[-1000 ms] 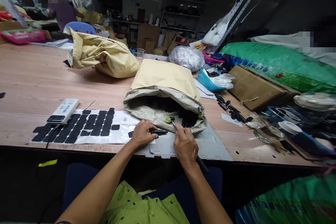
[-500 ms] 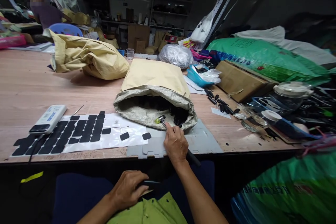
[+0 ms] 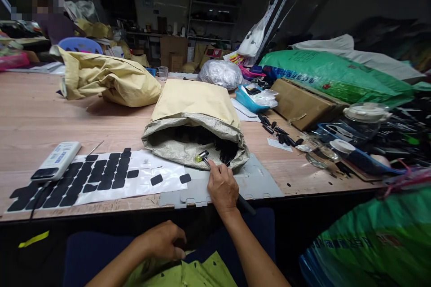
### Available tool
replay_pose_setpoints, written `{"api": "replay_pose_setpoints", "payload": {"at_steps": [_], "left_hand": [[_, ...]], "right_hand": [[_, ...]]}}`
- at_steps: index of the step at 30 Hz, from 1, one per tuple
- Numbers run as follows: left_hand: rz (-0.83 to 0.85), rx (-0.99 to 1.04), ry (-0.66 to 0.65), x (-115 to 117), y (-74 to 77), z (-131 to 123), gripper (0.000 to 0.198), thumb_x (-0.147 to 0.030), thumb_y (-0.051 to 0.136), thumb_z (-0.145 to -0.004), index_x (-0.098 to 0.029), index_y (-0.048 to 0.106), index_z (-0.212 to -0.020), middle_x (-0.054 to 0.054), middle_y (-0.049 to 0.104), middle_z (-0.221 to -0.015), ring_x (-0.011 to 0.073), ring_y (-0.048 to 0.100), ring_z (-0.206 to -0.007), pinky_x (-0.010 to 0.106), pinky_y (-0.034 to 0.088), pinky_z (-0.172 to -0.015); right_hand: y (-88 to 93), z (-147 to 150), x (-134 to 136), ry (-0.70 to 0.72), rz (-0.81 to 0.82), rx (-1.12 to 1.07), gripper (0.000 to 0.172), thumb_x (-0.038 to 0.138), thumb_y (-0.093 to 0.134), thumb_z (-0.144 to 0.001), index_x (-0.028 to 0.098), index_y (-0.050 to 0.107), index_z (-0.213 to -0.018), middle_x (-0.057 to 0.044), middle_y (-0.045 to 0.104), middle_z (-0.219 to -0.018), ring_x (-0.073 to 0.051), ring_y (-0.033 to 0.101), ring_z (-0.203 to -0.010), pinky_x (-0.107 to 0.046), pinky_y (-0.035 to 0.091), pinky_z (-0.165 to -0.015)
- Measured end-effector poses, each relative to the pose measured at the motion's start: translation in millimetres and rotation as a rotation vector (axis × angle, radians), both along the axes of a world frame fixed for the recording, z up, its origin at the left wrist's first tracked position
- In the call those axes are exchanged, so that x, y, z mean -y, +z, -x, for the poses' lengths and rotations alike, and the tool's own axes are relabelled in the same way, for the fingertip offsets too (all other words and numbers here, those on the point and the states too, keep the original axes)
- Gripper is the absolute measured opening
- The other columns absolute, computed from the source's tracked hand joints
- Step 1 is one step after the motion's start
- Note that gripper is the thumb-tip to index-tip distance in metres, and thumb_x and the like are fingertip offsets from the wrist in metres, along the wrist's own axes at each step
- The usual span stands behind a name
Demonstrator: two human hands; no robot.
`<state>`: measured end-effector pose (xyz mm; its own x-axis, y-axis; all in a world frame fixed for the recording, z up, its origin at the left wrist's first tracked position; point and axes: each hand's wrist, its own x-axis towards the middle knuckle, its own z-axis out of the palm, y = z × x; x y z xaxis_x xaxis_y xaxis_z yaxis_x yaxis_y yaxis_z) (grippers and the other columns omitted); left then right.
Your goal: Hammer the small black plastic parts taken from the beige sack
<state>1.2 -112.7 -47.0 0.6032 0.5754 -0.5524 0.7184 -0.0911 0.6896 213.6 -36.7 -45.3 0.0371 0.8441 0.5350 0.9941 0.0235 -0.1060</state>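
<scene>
At the near edge of the table, seen from the head camera, the right hand is clenched around a small hammer. Its fingers grip the thin metal shaft close up behind the head. The yellow-tipped head pokes out just beyond the fingertips, toward the far left, and rests at the mouth of the open woven sack. The black grip end sticks out behind the wrist, toward the near right, over the table edge.

The hammer looks light, stiff and head-heavy. The bare shaft is likely slick, so the rubbery black grip would give a surer hold, while the present choked-up hold gives finer control.

The hand lies on a grey flat sheet, and dark parts fill the sack just beyond it. To the left lies a white sheet of black pads.

The left hand is below the table edge, over the lap, well apart from the hammer. Its fingers are curled inward, but I cannot tell whether they hold anything.
</scene>
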Motion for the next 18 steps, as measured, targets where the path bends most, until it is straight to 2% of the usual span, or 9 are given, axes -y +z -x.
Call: {"api": "replay_pose_setpoints", "payload": {"at_steps": [1, 3, 5, 6, 8, 10, 11, 14, 18], "left_hand": [[0.079, 0.133, -0.098, -9.5, 22.4, -2.3, 0.036, -0.038, 0.071, -0.074, -0.026, 0.075, -0.108, 0.004, 0.076, -0.097, 0.0238, 0.069, -0.088, 0.030, 0.053, -0.079], [0.183, 0.358, -0.111, -37.3, 62.6, -8.1, 0.038, -0.043, 0.069, -0.079, -0.023, 0.073, -0.111, 0.003, 0.075, -0.091, 0.0177, 0.068, -0.078, 0.025, 0.053, -0.072], [0.082, 0.460, 0.064, -76.2, 89.0, -16.8, 0.036, -0.044, 0.064, -0.084, -0.018, 0.073, -0.105, 0.004, 0.074, -0.087, 0.0150, 0.066, -0.069, 0.024, 0.052, -0.065], [-0.028, 0.478, 0.165, -98.5, 95.7, -22.4, 0.035, -0.044, 0.063, -0.084, -0.015, 0.073, -0.101, 0.004, 0.073, -0.085, 0.0150, 0.065, -0.069, 0.025, 0.052, -0.065], [-0.304, 0.413, 0.442, -144.3, 97.4, -35.2, 0.034, -0.042, 0.058, -0.087, -0.014, 0.073, -0.100, 0.006, 0.073, -0.089, 0.0164, 0.066, -0.074, 0.025, 0.051, -0.066], [-0.492, 0.173, 0.698, -185.1, 88.9, -48.8, 0.030, -0.034, 0.054, -0.090, -0.013, 0.073, -0.101, 0.008, 0.074, -0.091, 0.0174, 0.068, -0.078, 0.025, 0.051, -0.070], [-0.543, 0.065, 0.768, -201.5, 83.0, -55.3, 0.029, -0.031, 0.054, -0.089, -0.013, 0.074, -0.099, 0.010, 0.075, -0.092, 0.0190, 0.069, -0.083, 0.025, 0.051, -0.073], [-0.566, -0.102, 0.850, -231.0, 66.9, -71.2, 0.026, -0.028, 0.058, -0.086, -0.009, 0.074, -0.092, 0.019, 0.073, -0.100, 0.0279, 0.069, -0.097, 0.031, 0.050, -0.079], [-0.529, -0.197, 0.872, -237.5, 56.9, -82.0, 0.027, -0.028, 0.068, -0.076, -0.009, 0.073, -0.095, 0.024, 0.070, -0.110, 0.0350, 0.067, -0.105, 0.036, 0.051, -0.079]], "right_hand": [[0.0, 0.1, 0.0, 0.001, 0.009, -0.005, 0.041, 0.014, 0.044, -0.092, 0.027, 0.063, -0.126, -0.006, 0.058, -0.089, -0.019, 0.047, -0.080, -0.029, 0.035, -0.067], [0.0, 0.2, 0.0, 0.002, 0.025, -0.015, 0.041, 0.014, 0.045, -0.092, 0.027, 0.062, -0.127, -0.006, 0.058, -0.089, -0.019, 0.048, -0.081, -0.029, 0.035, -0.067], [0.3, 0.3, 0.2, 0.002, 0.031, -0.023, 0.040, 0.014, 0.045, -0.093, 0.028, 0.062, -0.127, -0.006, 0.059, -0.090, -0.019, 0.048, -0.081, -0.029, 0.035, -0.067], [0.6, 0.3, 0.3, 0.003, 0.029, -0.025, 0.040, 0.015, 0.045, -0.093, 0.028, 0.062, -0.127, -0.006, 0.059, -0.090, -0.019, 0.048, -0.082, -0.029, 0.035, -0.067], [1.4, 0.3, 0.5, 0.003, 0.022, -0.032, 0.039, 0.015, 0.045, -0.093, 0.028, 0.062, -0.126, -0.005, 0.060, -0.090, -0.019, 0.048, -0.082, -0.029, 0.035, -0.067], [2.2, 0.2, 0.6, 0.003, 0.011, -0.040, 0.039, 0.015, 0.045, -0.094, 0.028, 0.063, -0.126, -0.005, 0.060, -0.090, -0.019, 0.048, -0.081, -0.029, 0.035, -0.068], [2.4, 0.1, 0.6, 0.003, 0.009, -0.045, 0.039, 0.015, 0.045, -0.094, 0.028, 0.063, -0.126, -0.005, 0.061, -0.090, -0.019, 0.049, -0.081, -0.029, 0.035, -0.068], [1.8, -0.4, 0.1, 0.004, 0.008, -0.051, 0.038, 0.016, 0.046, -0.095, 0.029, 0.063, -0.126, -0.004, 0.062, -0.090, -0.019, 0.049, -0.082, -0.029, 0.035, -0.069], [-0.7, -0.5, -0.4, -0.010, 0.000, -0.054, 0.036, 0.017, 0.049, -0.094, 0.030, 0.063, -0.125, -0.003, 0.062, -0.091, -0.018, 0.049, -0.082, -0.029, 0.034, -0.068]]}}
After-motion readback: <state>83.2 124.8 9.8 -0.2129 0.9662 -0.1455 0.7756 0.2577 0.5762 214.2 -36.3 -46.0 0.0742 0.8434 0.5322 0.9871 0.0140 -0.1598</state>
